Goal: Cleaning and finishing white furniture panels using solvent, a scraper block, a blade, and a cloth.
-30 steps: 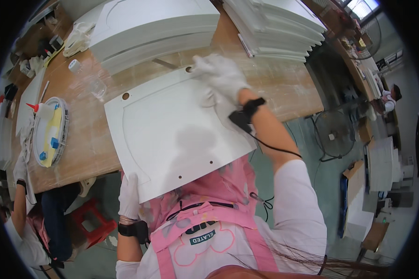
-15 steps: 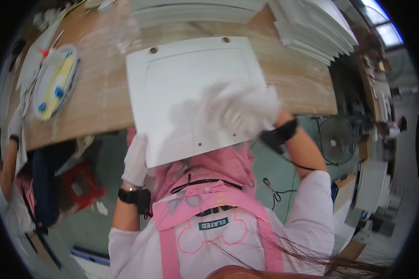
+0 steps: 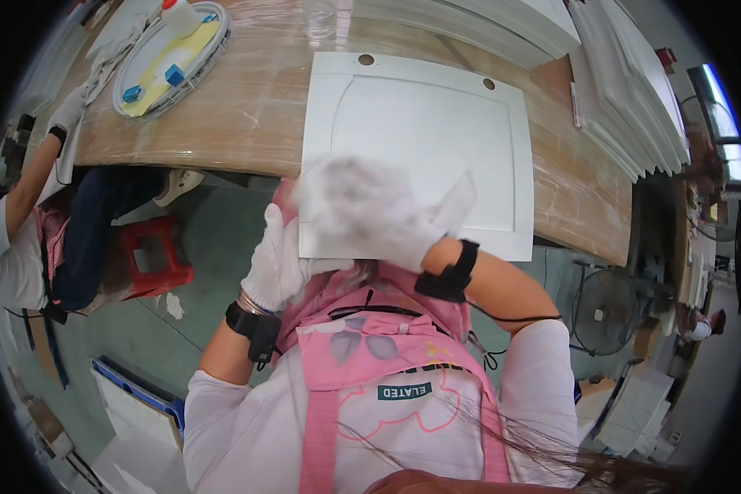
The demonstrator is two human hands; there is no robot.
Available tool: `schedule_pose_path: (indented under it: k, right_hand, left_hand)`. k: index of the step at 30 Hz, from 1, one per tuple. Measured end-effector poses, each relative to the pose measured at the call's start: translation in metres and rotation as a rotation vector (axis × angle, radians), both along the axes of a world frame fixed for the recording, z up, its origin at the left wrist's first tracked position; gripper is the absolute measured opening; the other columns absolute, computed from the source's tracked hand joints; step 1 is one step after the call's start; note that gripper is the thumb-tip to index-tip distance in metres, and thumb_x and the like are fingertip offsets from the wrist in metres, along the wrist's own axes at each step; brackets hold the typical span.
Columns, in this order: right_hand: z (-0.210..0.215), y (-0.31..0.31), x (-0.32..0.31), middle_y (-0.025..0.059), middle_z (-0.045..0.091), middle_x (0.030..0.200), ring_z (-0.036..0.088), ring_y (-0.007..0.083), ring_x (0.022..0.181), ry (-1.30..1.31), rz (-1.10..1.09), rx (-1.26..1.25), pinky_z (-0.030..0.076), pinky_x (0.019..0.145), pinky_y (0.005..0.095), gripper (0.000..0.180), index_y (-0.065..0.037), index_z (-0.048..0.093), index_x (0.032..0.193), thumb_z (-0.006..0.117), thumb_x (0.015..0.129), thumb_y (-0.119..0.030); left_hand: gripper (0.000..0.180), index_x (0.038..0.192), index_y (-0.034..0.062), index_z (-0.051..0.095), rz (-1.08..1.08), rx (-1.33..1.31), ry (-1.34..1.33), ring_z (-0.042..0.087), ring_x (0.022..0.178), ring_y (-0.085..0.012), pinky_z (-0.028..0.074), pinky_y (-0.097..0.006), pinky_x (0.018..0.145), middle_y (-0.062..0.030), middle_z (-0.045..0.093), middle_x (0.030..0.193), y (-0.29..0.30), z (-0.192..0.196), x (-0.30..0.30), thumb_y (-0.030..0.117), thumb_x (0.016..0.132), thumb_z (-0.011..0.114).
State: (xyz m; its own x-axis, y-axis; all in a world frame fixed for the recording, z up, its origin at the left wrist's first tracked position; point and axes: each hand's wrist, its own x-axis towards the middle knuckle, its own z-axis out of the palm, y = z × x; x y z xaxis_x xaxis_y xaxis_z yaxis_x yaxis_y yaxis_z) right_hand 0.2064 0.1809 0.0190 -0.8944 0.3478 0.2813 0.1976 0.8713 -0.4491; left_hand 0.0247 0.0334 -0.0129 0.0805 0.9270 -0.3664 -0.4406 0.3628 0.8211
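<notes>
A white square panel (image 3: 436,132) with two holes near its far edge lies on the wooden table (image 3: 255,115), its near edge hanging over the table's front. My left hand (image 3: 276,255), in a white glove, grips the panel at its near left corner. My right hand (image 3: 370,210), also gloved, is blurred by motion and rests on the near part of the panel. A pale thin piece (image 3: 457,198) sticks out beside it; whether the hand holds it is unclear. Both wrists wear black bands.
A round tray (image 3: 214,41) with a yellow sheet, blue bits and a white bottle sits at the far left. A clear cup (image 3: 321,16) stands behind the panel. Stacked white panels (image 3: 634,99) fill the right. Another person (image 3: 25,214) sits left by a red stool (image 3: 152,255). A fan (image 3: 609,313) stands at right.
My right hand has swept from the panel's far edge down to its near edge. The panel now overhangs toward me, with my left hand staying at its near left corner.
</notes>
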Motion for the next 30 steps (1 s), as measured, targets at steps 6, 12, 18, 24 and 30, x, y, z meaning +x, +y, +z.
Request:
schedule_pose_path:
  k: [6,12,18,24,30]
  right_hand:
    - [0.047,0.009,0.068,0.0158,0.064,0.122,0.058,0.0286,0.12,0.067,0.154,-1.096,0.045,0.103,0.0372,0.041,-0.007,0.065,0.126,0.069,0.087,-0.02]
    - [0.072,0.098,0.127,0.0158,0.063,0.123,0.062,0.0264,0.112,0.206,-0.846,-0.635,0.05,0.095,0.0361,0.043,-0.003,0.066,0.119,0.064,0.093,-0.037]
    - [0.061,0.101,0.134,0.0214,0.053,0.132,0.053,0.0374,0.121,-0.384,-0.542,0.255,0.046,0.1,0.0438,0.051,-0.007,0.069,0.112,0.072,0.078,-0.045]
    - [0.024,0.145,0.153,0.0181,0.058,0.126,0.054,0.0372,0.115,-0.196,-0.639,0.115,0.046,0.096,0.0462,0.038,-0.006,0.069,0.108,0.073,0.077,-0.028]
    - [0.007,0.155,0.156,0.0175,0.065,0.116,0.057,0.0391,0.11,-0.053,-0.807,-0.011,0.047,0.094,0.0462,0.024,-0.004,0.066,0.099,0.071,0.08,-0.018]
  left_hand:
    - [0.069,0.148,0.0024,0.037,0.174,-0.018,-0.548,0.06,0.119,-0.0331,0.055,-0.053,0.095,-0.0173,0.051,0.143,0.027,0.008,-0.001,0.056,0.103,0.036]
    - [0.049,0.142,-0.0014,0.041,0.094,-0.077,-0.118,0.064,0.112,-0.0299,0.058,-0.043,0.09,-0.0165,0.058,0.133,0.05,0.019,0.01,0.022,0.101,0.054]
    - [0.034,0.126,-0.0007,0.053,0.288,-0.15,0.419,0.065,0.078,-0.016,0.058,-0.03,0.067,-0.0089,0.065,0.099,0.081,0.062,-0.049,0.018,0.098,0.053]
    - [0.061,0.145,-0.0016,0.038,0.447,0.164,0.643,0.065,0.101,-0.0221,0.057,-0.034,0.083,-0.0151,0.062,0.121,0.18,0.118,-0.081,0.024,0.095,0.063]
    - [0.101,0.157,-0.0004,0.018,0.263,0.177,1.39,0.052,0.131,-0.0334,0.043,-0.037,0.107,-0.0238,0.05,0.145,0.294,0.106,-0.103,0.03,0.08,0.076]
